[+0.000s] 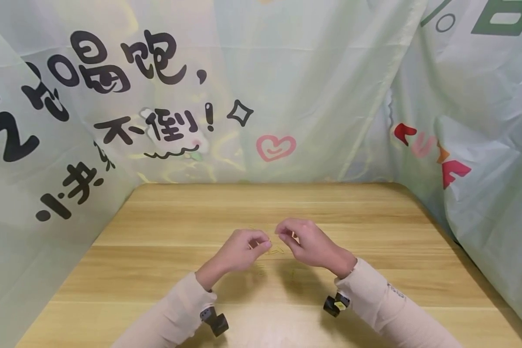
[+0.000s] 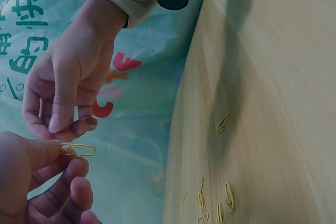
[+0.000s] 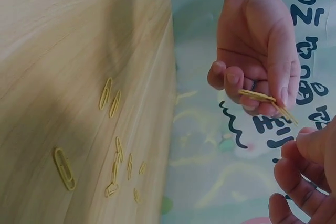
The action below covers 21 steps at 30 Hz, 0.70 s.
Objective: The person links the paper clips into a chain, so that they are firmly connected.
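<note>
My left hand [image 1: 242, 249] is raised over the table and pinches a yellow paper clip [image 2: 86, 146] between thumb and forefinger. From the right wrist view, two clips show at its fingertips: one paper clip [image 3: 256, 96] lies across the fingers, and another [image 3: 286, 115] sticks out past the thumb, meeting the first at its end. Facing it, my right hand [image 1: 312, 242] has loosely bent fingers, its fingertips a short gap from the clips. No clip shows in that right hand [image 2: 73, 80].
Several yellow paper clips lie scattered on the wooden table [image 1: 156, 280], among them a lone clip [image 3: 64, 168] and a small chain of clips [image 3: 115, 174]. Printed fabric [image 1: 313, 96] hangs behind and beside the table. A small black camera [image 1: 214, 321] is strapped at each wrist.
</note>
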Each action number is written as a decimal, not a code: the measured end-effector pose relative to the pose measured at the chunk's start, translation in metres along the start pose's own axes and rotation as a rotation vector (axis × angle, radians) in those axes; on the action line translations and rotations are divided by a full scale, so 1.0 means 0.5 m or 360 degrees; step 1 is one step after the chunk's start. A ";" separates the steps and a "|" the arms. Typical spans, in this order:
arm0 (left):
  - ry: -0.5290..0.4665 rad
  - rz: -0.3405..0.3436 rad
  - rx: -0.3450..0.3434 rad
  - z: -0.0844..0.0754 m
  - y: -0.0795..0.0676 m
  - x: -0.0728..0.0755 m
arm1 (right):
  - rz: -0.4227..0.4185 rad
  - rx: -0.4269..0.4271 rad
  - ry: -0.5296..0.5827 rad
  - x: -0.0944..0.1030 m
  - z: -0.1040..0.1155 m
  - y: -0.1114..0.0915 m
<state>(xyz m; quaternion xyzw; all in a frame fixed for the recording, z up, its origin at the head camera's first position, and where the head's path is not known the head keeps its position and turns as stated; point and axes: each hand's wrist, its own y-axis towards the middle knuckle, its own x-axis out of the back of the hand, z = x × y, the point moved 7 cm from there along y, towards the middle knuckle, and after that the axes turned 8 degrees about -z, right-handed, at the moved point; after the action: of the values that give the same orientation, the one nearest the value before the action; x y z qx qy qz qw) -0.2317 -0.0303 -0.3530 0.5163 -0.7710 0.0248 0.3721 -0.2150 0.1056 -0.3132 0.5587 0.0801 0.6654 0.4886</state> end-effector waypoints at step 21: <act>-0.0049 -0.0029 0.0093 0.017 -0.006 0.011 | 0.0181 -0.0196 -0.0030 -0.021 -0.049 -0.037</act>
<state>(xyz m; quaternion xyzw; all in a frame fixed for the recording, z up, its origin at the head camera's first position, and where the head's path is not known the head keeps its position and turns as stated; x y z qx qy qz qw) -0.2347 -0.0394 -0.3569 0.5343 -0.7707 0.0360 0.3452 -0.2258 0.1182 -0.3413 0.5376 0.0026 0.6904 0.4842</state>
